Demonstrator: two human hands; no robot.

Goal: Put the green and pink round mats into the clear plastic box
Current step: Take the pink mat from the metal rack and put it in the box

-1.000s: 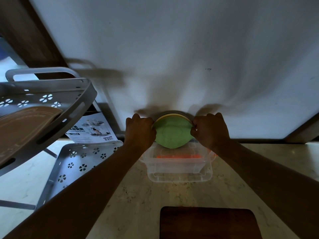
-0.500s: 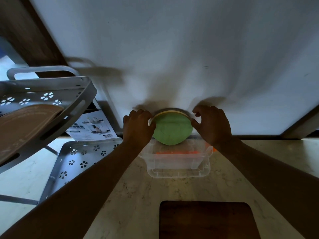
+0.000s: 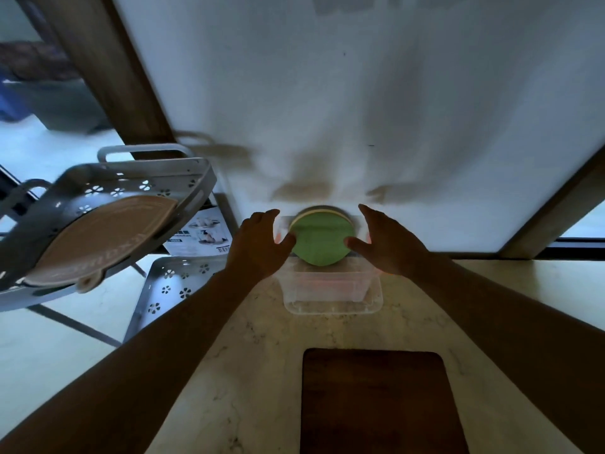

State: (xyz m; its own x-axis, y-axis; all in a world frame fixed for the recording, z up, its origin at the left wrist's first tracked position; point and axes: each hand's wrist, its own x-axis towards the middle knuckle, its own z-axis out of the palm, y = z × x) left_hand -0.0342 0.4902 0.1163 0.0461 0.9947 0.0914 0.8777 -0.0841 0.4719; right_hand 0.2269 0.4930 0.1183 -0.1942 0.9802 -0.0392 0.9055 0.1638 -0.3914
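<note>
**Standing the mats in the box, both hands spread**

Flanking the green mat (image 3: 320, 239), the two hands are open with fingers loosely apart. The left hand (image 3: 258, 244) sits at the mat's left edge; its thumb tip meets or overlaps that edge, though real contact cannot be told. The right hand (image 3: 386, 245) mirrors it, thumb reaching to the mat's right edge, fingers lifted off it. Neither hand pinches anything.

The green mat stands on edge in the far part of the clear box (image 3: 332, 291), leaning toward the white wall (image 3: 360, 109). A paler rim shows just behind its top; whether that is the pink mat cannot be told. Something reddish shows blurred inside the box.

The box rests on the marble counter (image 3: 245, 371), with a dark board (image 3: 376, 401) nearer the camera. A grey rack (image 3: 137, 178) holding a tan mat (image 3: 101, 237) stands to the left.
</note>
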